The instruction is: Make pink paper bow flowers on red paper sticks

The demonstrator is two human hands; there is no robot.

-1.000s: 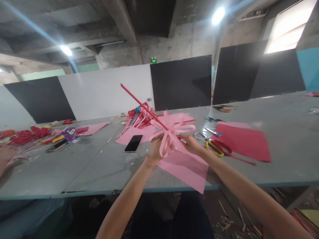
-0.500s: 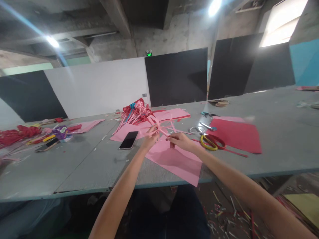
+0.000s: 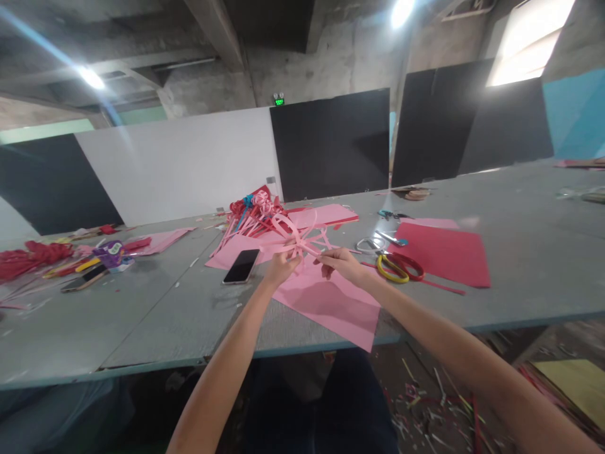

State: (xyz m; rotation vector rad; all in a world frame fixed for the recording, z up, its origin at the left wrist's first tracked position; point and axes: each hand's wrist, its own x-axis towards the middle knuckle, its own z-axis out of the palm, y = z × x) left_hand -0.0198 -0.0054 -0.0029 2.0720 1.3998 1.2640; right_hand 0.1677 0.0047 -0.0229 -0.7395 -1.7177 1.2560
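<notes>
Two hands: both at the centre of the frame, close together, above a pink sheet (image 3: 326, 309) that lies aslant on the grey table (image 3: 170, 334), one corner over its front edge.
Looped pink flower: at the centre of the frame, loops spread out, held above the table.
Left hand (image 3: 282, 268): thumb and fingers closed on the looped pink flower (image 3: 299, 241) near its middle.
Right hand (image 3: 341, 262): fingertips pinched on a pink strip (image 3: 312, 250) beside the flower; its exact hold is too small to tell.
Left of centre: a dark-screened phone (image 3: 241, 267), near the left hand.
Behind the flower: a heap of red and pink strips (image 3: 258, 205) with some blue.
Right of centre: yellow-and-red-handled scissors (image 3: 393, 269), just beside a red sheet (image 3: 444, 255).
Left edge: a purple packet (image 3: 110, 251) beside red material (image 3: 35, 255).
</notes>
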